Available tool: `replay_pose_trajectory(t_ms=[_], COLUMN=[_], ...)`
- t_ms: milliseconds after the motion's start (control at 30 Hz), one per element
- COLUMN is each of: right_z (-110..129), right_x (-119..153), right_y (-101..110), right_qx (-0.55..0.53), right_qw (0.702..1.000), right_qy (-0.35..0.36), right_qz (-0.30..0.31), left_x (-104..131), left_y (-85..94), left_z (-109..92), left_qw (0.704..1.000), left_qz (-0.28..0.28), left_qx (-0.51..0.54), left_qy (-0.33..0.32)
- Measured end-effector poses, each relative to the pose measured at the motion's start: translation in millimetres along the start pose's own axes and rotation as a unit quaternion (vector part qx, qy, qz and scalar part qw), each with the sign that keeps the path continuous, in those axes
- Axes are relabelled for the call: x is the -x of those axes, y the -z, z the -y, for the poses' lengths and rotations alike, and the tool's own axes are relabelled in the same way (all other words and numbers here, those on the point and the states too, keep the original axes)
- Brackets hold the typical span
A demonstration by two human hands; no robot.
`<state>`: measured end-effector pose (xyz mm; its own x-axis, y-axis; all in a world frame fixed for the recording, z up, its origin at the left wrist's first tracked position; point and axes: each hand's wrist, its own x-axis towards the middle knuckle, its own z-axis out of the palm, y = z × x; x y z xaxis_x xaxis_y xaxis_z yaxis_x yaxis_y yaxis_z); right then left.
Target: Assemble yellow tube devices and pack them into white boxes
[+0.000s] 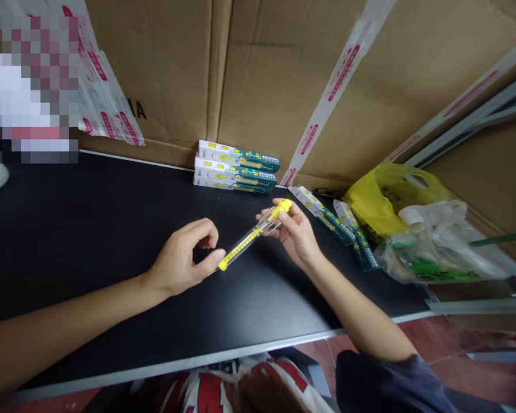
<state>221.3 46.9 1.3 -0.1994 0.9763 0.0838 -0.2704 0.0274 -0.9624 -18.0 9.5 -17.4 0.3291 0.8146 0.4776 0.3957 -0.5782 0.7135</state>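
Note:
A clear tubular spring scale (243, 244) with a yellow cap, yellow graduated inner scale and yellow lower end slants above the black tabletop. My right hand (294, 229) is closed around its capped upper part, the thumb lying against the yellow cap. At the lower end, the thumb of my left hand (183, 255) reaches the yellow tip and seems to touch it. The left fingers curl loosely, with a gap between forefinger and thumb. A thin wire shows faintly under that thumb.
Two stacked spring scale boxes (236, 175) lie against the cardboard wall (266, 74). Two more, a box (324, 215) and another box (356, 238), lie at right beside a yellow plastic bag (382, 192) and a clear bag (447, 241). The table's front edge (241, 353) is pale.

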Motion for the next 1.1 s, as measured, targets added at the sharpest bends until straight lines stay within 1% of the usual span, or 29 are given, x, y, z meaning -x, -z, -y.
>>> replay_pose_trajectory(t_ms=[67,133,267,367,433,533,600,633,667,700,733,767,800,833,867,933,967,1033,1100], right_z=[-3,-8,-17,-24,-26,-22,-13,-7,-1,5,11,15,18,19,20,17,16,14,17], right_x=[4,8,14,19,21,19,11,5,-2,-10,-18,-26,-32,-38,-42,-46,-47,-47,-46], right_y=[-5,-10,-16,-21,-24,-22,-11,-2,11,26,44,62,81,99,114,138,144,148,141], right_qx=[0.019,0.043,0.058,0.050,0.062,0.121,0.192,0.242,0.311,0.400,0.495,0.582,0.644,0.686,0.711,0.720,0.727,0.740,0.753], right_qw=[1.000,0.999,0.996,0.992,0.990,0.983,0.970,0.957,0.938,0.902,0.848,0.785,0.729,0.686,0.659,0.650,0.645,0.637,0.627], right_qy=[0.001,0.001,-0.001,-0.007,-0.001,0.024,0.062,0.091,0.126,0.158,0.184,0.193,0.187,0.167,0.147,0.128,0.116,0.094,0.076], right_qz=[0.009,0.022,0.074,0.114,0.124,0.133,0.134,0.128,0.087,0.029,-0.036,-0.089,-0.138,-0.172,-0.195,-0.208,-0.206,-0.197,-0.182], left_x=[-1,-1,3,7,8,8,5,4,2,1,0,-1,-2,-2,-1,0,1,2,0], left_y=[-1.0,-4.8,-13.6,-16.7,-16.9,-15.7,-14.2,-13.1,-12.0,-10.8,-9.6,-8.6,-7.9,-7.3,-7.0,-6.5,-6.3,-5.6,-4.3], left_z=[1,2,3,4,4,2,2,2,3,4,5,6,7,7,7,6,5,3,2], left_qw=[0.999,0.995,0.984,0.982,0.980,0.979,0.983,0.986,0.988,0.990,0.992,0.993,0.993,0.993,0.993,0.990,0.989,0.988,0.989], left_qz=[-0.012,-0.009,0.037,0.076,0.101,0.127,0.125,0.121,0.114,0.108,0.105,0.104,0.107,0.110,0.114,0.124,0.128,0.133,0.127], left_qx=[0.039,0.079,0.140,0.140,0.134,0.122,0.095,0.075,0.054,0.035,0.018,0.003,-0.009,-0.020,-0.030,-0.054,-0.065,-0.078,-0.072], left_qy=[0.030,0.062,0.101,0.106,0.108,0.101,0.095,0.092,0.087,0.078,0.066,0.054,0.043,0.035,0.031,0.027,0.024,0.019,0.017])
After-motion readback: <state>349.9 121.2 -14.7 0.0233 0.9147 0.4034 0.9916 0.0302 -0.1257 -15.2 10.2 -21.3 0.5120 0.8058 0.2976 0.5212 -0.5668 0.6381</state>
